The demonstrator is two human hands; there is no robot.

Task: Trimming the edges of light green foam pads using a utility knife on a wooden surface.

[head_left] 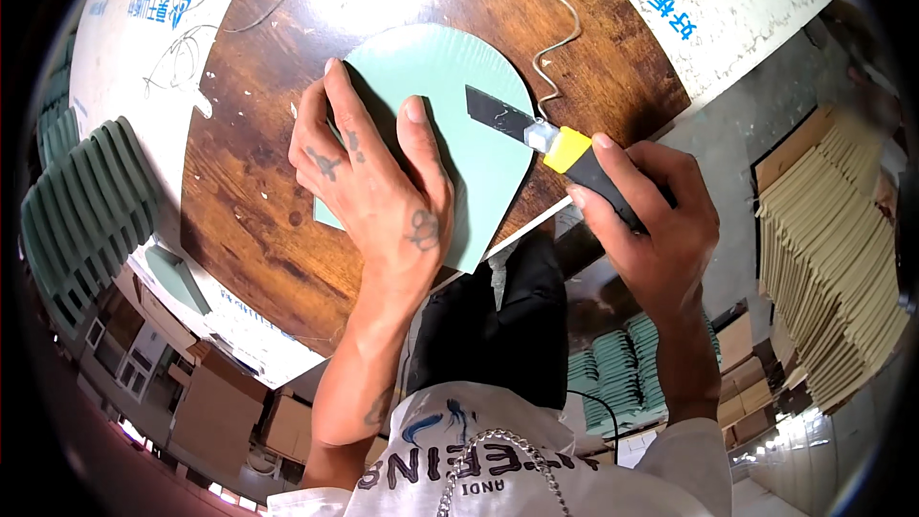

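Note:
A pale green sheet piece (488, 172), rounded at the far end and tapering toward me, lies on a round brown wood-patterned board. My left hand (373, 168) rests over its left part, fingers spread, the thumb on top and the other fingers around the left edge. The palm hides part of that edge. In my right hand (651, 211) is a utility knife (574, 153) with a black and yellow handle, gripped between thumb and fingers. Its wide dark blade is extended over the right side of the green piece; I cannot tell whether it touches the surface.
A curled thin strip (558, 53) lies on the brown board (613, 67). Loose wire (282, 0) is at the far left on the white tabletop (124, 29). Stacked green pieces (91, 211) stand at left, more stacks (617, 369) below, and yellowish stacked sheets (833, 249) at right.

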